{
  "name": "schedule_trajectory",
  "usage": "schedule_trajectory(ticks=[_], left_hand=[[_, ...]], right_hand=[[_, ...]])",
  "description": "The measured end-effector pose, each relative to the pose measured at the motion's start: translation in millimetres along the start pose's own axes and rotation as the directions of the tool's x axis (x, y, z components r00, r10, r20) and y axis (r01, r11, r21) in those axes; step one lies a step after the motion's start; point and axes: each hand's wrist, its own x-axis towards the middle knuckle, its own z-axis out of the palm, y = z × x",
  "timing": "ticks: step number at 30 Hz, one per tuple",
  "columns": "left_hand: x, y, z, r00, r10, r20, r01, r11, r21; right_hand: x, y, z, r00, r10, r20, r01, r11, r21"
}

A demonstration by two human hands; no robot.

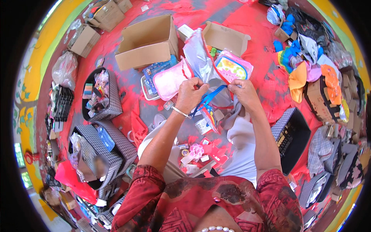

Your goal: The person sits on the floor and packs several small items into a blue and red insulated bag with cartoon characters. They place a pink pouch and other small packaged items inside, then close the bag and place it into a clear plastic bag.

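Note:
My left hand [189, 94] is closed at the edge of an open insulated bag [198, 56] with a silver lining and red trim. My right hand [244, 94] pinches the bag's other side, where a blue strap [210, 97] meets the fingers. That strap runs slantwise across the bag's front, between the two hands. Just beyond my left hand lies a pink fluffy pouch [172, 80]. A pink case with a yellow flower-shaped panel [231, 69] is behind my right hand. What my fingertips cover on the bag is hidden.
An open cardboard box [145, 54] stands at the far left, with another open carton [226, 38] beside it. Checked storage bins [112, 101] flank me on the left, and a black-lined bin [295, 139] is at right. Small items and a pink flower [196, 151] lie between my legs.

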Motion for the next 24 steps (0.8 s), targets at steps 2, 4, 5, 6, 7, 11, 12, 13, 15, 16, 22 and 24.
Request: schedule_trajectory(ticks=[2, 4, 5, 6, 7, 11, 12, 13, 15, 16, 22, 24], left_hand=[[-1, 3, 1, 0.999, 0.039, -0.011, -0.038, 0.999, 0.033], [-2, 5, 0, 0.996, 0.084, -0.022, -0.084, 0.996, 0.036], [-2, 5, 0, 0.995, 0.092, -0.025, -0.09, 0.995, 0.051], [-2, 5, -1, 0.995, 0.1, -0.024, -0.099, 0.993, 0.066], [-2, 3, -3, 0.99, 0.137, -0.025, -0.135, 0.988, 0.073], [1, -6, -6, 1.0, -0.011, -0.008, 0.01, 0.994, -0.107], [2, -9, -6, 0.997, -0.076, 0.011, 0.076, 0.979, -0.189], [1, -11, -6, 0.998, -0.065, 0.007, 0.065, 0.974, -0.219], [0, -14, -8, 0.994, -0.112, 0.014, 0.113, 0.967, -0.227], [0, -16, -11, 0.989, -0.141, 0.047, 0.147, 0.973, -0.179], [5, -19, -23, 0.999, 0.01, 0.034, -0.009, 1.0, -0.011], [7, -21, -28, 0.999, -0.044, 0.012, 0.044, 0.998, -0.052]], right_hand=[[0, 0, 0, 0.996, 0.069, 0.052, -0.074, 0.992, 0.107], [0, -1, 0, 0.982, 0.176, 0.068, -0.186, 0.959, 0.214], [0, -3, 1, 0.972, 0.22, 0.08, -0.234, 0.934, 0.269], [1, -4, 1, 0.97, 0.234, 0.062, -0.242, 0.931, 0.273], [1, -5, 2, 0.973, 0.215, 0.08, -0.229, 0.932, 0.282], [-1, -12, 5, 0.992, 0.116, 0.051, -0.123, 0.976, 0.18], [-2, -13, 6, 0.997, 0.068, 0.029, -0.071, 0.99, 0.121], [-4, -13, 7, 1.0, 0.01, 0.011, -0.01, 0.997, 0.075], [-6, -13, 9, 0.989, -0.15, -0.013, 0.15, 0.989, -0.006], [-6, -13, 8, 0.982, -0.178, -0.06, 0.17, 0.978, -0.125], [7, 2, -22, 0.926, -0.205, -0.317, 0.06, 0.908, -0.414], [11, 9, -44, 0.89, -0.173, -0.422, -0.094, 0.836, -0.541]])
